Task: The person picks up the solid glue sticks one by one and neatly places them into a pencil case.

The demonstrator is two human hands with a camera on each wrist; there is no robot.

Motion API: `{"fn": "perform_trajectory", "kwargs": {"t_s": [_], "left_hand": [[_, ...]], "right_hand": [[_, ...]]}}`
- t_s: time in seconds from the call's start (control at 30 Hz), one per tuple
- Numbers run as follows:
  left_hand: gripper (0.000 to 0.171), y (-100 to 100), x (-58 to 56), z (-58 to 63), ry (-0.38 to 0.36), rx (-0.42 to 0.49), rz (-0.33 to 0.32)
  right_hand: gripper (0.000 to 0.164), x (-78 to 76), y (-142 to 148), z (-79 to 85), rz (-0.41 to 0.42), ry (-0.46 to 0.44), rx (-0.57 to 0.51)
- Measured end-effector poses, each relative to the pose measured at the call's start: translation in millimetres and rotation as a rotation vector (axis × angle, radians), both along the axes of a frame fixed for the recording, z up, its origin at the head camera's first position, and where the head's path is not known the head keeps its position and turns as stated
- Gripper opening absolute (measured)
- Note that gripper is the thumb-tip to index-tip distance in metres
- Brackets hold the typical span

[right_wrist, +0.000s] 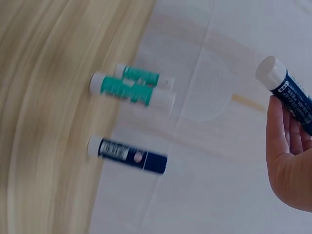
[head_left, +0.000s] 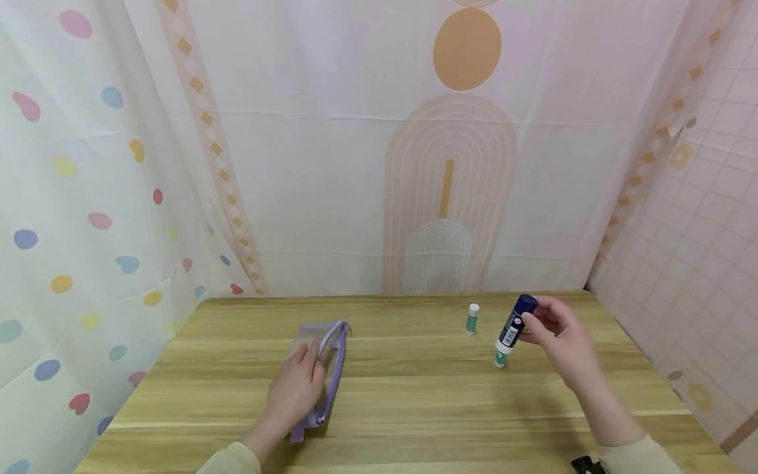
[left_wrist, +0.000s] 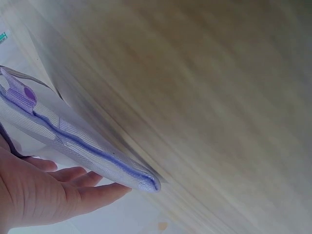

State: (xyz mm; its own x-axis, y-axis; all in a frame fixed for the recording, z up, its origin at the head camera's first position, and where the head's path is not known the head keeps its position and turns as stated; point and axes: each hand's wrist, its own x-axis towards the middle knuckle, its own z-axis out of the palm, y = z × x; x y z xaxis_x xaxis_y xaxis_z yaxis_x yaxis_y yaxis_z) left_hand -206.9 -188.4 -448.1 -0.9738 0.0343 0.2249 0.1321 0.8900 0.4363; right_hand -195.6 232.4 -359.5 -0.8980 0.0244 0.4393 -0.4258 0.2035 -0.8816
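Observation:
My right hand [head_left: 562,345] grips a dark blue glue stick [head_left: 511,327] with a white end and holds it tilted above the table, thumb on its near side. In the right wrist view, another dark blue glue stick [right_wrist: 122,151] and two green-and-white glue sticks, a larger one [right_wrist: 127,91] and a smaller one [right_wrist: 141,76], stand on the table. From the head, the held stick and hand hide much of this group. My left hand [head_left: 296,388] rests on a see-through pencil case [head_left: 337,378] with purple zip edging, its fingers fairly straight across the side.
The wooden table [head_left: 408,395] backs onto a patterned curtain [head_left: 320,197], with more cloth hanging at both sides. A small black object [head_left: 588,465] shows by my right sleeve at the bottom edge.

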Motion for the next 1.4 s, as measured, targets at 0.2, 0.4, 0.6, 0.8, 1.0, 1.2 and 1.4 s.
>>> {"fn": "perform_trajectory", "kwargs": {"t_s": [0.2,0.4,0.6,0.8,1.0,1.2,1.4], "left_hand": [[0.049,0,0.2,0.2,0.000,0.004,-0.002],[0.049,0,0.0,-0.3,0.003,0.006,-0.004],[0.049,-1,0.0,-0.6,0.003,0.006,-0.005],[0.049,-1,-0.4,-0.9,0.004,0.006,-0.005],[0.049,-1,-0.1,-0.4,0.000,0.006,-0.003],[0.049,-1,0.6,1.0,0.000,0.008,-0.006],[0.049,0,0.6,0.9,0.007,0.011,-0.013]], "right_hand": [[0.025,-2.8,-21,0.6,0.027,-0.048,0.012],[0.026,-6.0,-38,-3.7,0.071,-0.081,-0.005],[0.026,-9.4,-54,-9.3,0.122,-0.101,-0.046],[0.024,-13.6,-71,-14.4,0.151,-0.136,-0.080],[0.025,-17.3,-86,-19.2,0.159,-0.166,-0.099],[0.024,-20.0,-99,-22.1,0.191,-0.181,-0.121],[0.025,-23.2,-111,-25.7,0.203,-0.207,-0.130]]}}
